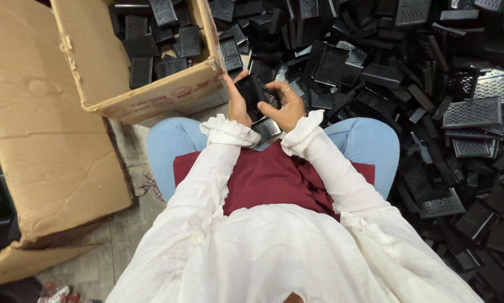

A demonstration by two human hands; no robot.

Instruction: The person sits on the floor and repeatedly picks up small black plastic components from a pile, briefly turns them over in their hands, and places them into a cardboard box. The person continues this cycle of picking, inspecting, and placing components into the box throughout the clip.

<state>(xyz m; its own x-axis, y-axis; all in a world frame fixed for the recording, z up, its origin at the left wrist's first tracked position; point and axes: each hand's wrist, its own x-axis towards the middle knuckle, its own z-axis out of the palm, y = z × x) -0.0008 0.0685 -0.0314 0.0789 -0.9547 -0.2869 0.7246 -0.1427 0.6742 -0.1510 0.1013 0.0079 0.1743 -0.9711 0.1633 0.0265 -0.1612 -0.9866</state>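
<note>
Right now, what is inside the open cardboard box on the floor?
The cardboard box holds loose black perforated plastic pieces, like those in the floor pile. The box's near wall hides its bottom, so how deep they lie cannot be seen.

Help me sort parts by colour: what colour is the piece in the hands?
Black, a flat perforated piece, held by both hands; the head view shows it.
</note>
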